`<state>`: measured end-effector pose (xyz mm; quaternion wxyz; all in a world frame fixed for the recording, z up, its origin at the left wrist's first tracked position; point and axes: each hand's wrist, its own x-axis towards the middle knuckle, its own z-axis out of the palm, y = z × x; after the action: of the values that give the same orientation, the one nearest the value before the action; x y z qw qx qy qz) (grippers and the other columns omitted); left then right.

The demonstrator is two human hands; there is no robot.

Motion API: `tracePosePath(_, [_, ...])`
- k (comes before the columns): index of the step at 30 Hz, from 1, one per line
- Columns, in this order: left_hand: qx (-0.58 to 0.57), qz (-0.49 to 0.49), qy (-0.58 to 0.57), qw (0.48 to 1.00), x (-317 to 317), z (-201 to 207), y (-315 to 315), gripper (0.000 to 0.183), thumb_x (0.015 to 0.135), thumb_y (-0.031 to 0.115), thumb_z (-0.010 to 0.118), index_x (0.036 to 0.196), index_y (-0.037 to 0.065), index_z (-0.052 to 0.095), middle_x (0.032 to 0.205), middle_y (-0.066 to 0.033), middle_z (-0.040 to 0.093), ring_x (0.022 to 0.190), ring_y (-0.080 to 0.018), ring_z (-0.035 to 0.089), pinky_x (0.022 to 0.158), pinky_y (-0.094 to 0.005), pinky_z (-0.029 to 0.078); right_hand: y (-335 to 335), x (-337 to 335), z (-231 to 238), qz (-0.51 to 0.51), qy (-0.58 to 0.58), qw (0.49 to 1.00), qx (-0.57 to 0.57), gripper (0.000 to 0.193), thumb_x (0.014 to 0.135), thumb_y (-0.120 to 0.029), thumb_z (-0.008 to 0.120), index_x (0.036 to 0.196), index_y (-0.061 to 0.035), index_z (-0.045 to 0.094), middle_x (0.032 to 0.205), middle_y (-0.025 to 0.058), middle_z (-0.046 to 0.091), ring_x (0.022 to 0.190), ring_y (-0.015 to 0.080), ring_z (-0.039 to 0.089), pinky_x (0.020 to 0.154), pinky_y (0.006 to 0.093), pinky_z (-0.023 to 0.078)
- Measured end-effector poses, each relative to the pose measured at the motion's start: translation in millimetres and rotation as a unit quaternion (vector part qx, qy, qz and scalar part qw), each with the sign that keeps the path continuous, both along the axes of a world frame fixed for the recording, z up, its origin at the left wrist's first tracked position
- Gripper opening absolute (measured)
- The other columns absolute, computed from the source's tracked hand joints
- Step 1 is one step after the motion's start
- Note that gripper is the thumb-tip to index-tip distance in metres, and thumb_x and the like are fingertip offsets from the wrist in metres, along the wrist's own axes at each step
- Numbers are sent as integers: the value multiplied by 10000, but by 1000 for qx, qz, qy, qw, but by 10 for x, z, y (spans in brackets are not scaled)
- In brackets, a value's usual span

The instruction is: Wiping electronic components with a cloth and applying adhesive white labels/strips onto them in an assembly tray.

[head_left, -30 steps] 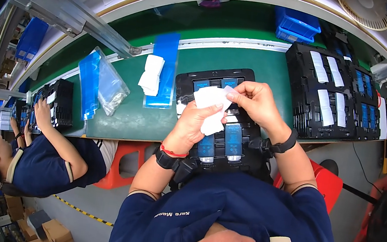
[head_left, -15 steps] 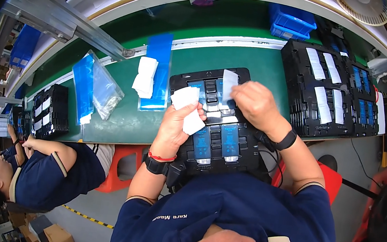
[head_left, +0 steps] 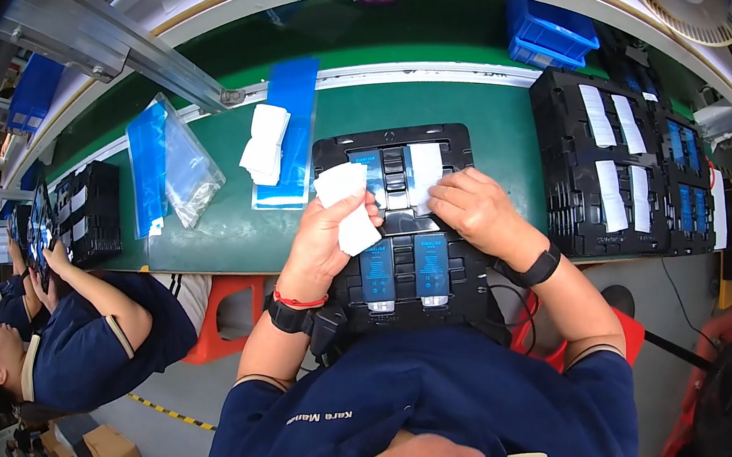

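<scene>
A black plastic tray (head_left: 464,286) lies in front of me with flat blue battery cells in its slots. Two cells are plain to see in the near row, the left one (head_left: 375,273) and the right one (head_left: 430,262). One white strip (head_left: 424,162) lies lengthwise over the far right slot. My right hand (head_left: 480,210) has its fingers closed together at that strip's near end. My left hand (head_left: 323,233) grips a stack of white strips (head_left: 355,227) above the tray's left side, partly hiding the far left cell (head_left: 367,161).
On the green bench (head_left: 202,247) to the left lie a white strip pile (head_left: 265,143), blue sheets (head_left: 293,85) and a clear bag (head_left: 190,169). Stacked black trays (head_left: 570,193) stand right. Blue bins (head_left: 551,34) sit farther back. A co-worker (head_left: 99,335) sits at left.
My right hand has moved slightly down and toward me, and the strip it held raised now lies flat over the far right slot. A co-worker at left now holds up a black tray.
</scene>
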<state>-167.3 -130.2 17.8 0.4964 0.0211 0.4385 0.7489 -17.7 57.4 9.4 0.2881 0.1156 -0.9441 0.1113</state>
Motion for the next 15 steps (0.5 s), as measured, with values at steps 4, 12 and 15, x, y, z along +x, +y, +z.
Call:
tracePosePath(4, [0, 9, 6, 1000, -18, -4, -14, 137, 891, 49, 592, 1013, -11, 571, 852, -103, 622, 738, -199, 632, 668, -337, 563, 9, -16, -13, 0, -17, 1000, -24, 97, 688, -86, 611, 779, -51, 606, 849, 32, 618, 845, 198, 593, 736, 318, 465])
tracePosePath(12, [-15, -21, 42, 999, 13, -8, -19, 181, 849, 23, 643, 1020, 1, 585, 859, -86, 644, 752, -183, 653, 660, -310, 566, 8, -68, 262, -13, -90, 974, -208, 347, 701, -193, 762, 976, -23, 635, 933, 111, 647, 869, 254, 612, 773, 341, 478])
tracePosePath(15, [-12, -47, 42, 998, 82, 7, 39, 216, 837, 28, 663, 1040, 7, 592, 864, -72, 649, 749, -162, 649, 664, -298, 561, -131, -216, 357, -25, -129, 913, -386, 347, 740, -203, 756, 996, -6, 630, 910, 134, 664, 815, 245, 647, 720, 337, 507])
